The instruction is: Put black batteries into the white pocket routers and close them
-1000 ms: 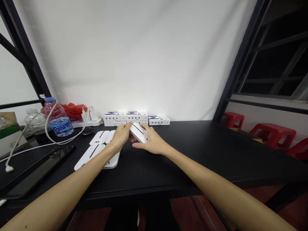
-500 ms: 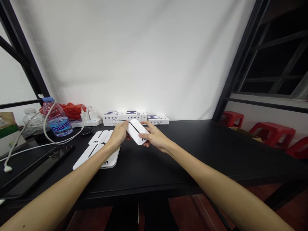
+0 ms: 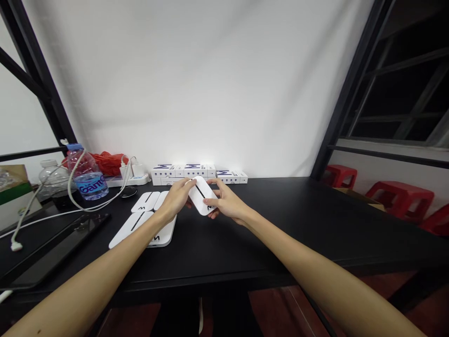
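Between my two hands, above the black table (image 3: 280, 220), is a white pocket Wi-Fi router (image 3: 200, 195), a flat rounded device with a black stripe and dark lettering. It is tilted with its striped face up. My left hand (image 3: 177, 199) grips its upper left edge, thumb on the face. My right hand (image 3: 226, 200) holds the right side, thumb near the lettering and fingers partly hidden behind. Left of it, several similar white devices (image 3: 145, 202) lie side by side on the table, partly covered by my left forearm.
White boxes (image 3: 168, 172) with purple print line the wall. On the left are a water bottle (image 3: 89, 180), a white cable (image 3: 72, 180), a power strip (image 3: 140, 179), a black mouse (image 3: 128, 191) and a dark tablet (image 3: 52, 248). Red stools (image 3: 400, 196) stand beyond the right side.
The view has shifted slightly. My left thumb has moved further onto the router's face, and the router is turned a little more upright. Both hands still hold it.
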The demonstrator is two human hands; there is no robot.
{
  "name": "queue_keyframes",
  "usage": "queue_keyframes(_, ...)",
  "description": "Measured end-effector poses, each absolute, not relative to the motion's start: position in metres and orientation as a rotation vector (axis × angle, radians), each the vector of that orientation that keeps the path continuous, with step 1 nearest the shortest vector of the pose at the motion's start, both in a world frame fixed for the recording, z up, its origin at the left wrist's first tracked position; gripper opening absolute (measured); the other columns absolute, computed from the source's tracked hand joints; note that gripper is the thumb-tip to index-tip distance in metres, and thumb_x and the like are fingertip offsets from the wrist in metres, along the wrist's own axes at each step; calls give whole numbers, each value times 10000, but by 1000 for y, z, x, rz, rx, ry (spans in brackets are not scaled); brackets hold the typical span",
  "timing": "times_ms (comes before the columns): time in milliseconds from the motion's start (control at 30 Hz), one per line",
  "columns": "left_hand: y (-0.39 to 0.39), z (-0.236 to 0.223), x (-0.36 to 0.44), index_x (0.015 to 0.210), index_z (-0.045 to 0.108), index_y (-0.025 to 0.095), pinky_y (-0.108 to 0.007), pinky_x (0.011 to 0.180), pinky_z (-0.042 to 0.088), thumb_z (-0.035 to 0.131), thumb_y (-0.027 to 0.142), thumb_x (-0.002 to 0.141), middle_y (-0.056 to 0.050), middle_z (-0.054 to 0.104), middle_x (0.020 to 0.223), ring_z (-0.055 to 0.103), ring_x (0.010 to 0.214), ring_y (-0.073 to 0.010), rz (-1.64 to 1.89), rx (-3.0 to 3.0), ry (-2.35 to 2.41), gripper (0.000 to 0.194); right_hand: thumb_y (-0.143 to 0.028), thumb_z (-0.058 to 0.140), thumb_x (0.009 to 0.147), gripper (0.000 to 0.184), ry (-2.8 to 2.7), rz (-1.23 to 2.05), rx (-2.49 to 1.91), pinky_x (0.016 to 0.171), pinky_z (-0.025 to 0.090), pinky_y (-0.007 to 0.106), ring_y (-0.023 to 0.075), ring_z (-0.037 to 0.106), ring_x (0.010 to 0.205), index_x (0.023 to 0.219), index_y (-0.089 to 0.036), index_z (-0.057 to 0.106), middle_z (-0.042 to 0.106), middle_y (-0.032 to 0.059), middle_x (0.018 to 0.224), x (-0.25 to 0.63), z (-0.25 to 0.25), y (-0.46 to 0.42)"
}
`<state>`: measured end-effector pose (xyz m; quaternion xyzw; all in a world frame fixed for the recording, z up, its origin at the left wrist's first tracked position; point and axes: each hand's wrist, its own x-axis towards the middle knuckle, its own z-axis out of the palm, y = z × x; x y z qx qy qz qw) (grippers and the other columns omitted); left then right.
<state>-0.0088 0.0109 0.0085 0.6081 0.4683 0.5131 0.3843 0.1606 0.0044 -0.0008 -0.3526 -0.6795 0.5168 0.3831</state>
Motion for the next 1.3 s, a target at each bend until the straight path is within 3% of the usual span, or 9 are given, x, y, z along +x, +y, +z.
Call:
queue_keyframes(200, 15, 5, -12, 749, 583, 176, -235, 420, 394, 494, 370, 778, 1, 534, 621, 521, 519, -147, 1336, 1557, 1202, 215, -183, 627, 815, 443, -1775, 1296, -891, 483, 542, 222, 105, 635, 544, 1148, -277, 351, 615, -9, 879, 160, -1, 3)
queue_keyframes(667, 16, 5, -14, 811, 577, 154, -265, 438, 428, 443, 469, 803, -23, 556, 665, 540, 560, -172, 1315, 1489, 1212, 342, -162, 631, 809, 431, -1801, 1267, -912, 465, 541, 224, 110, 639, 542, 1121, -267, 354, 624, 11, 921, 161, 3, -1)
queue_keyframes(900, 12, 8, -14, 820, 594, 168, -241, 466, 418, 496, 328, 744, -15, 566, 696, 545, 610, -164, 1236, 1597, 1196, 203, -162, 627, 808, 431, -1804, 1266, -890, 480, 546, 233, 110, 632, 542, 1121, -279, 355, 628, -1, 897, 161, 2, 0)
queue_keyframes(1300, 15, 5, -14, 718, 556, 181, -228, 446, 403, 463, 346, 748, 5, 515, 659, 505, 578, -143, 1314, 1493, 1151, 191, -211, 617, 807, 436, -1928, 1115, -896, 401, 531, 227, 116, 625, 528, 1125, -274, 326, 608, 15, 935, 161, 0, 0)
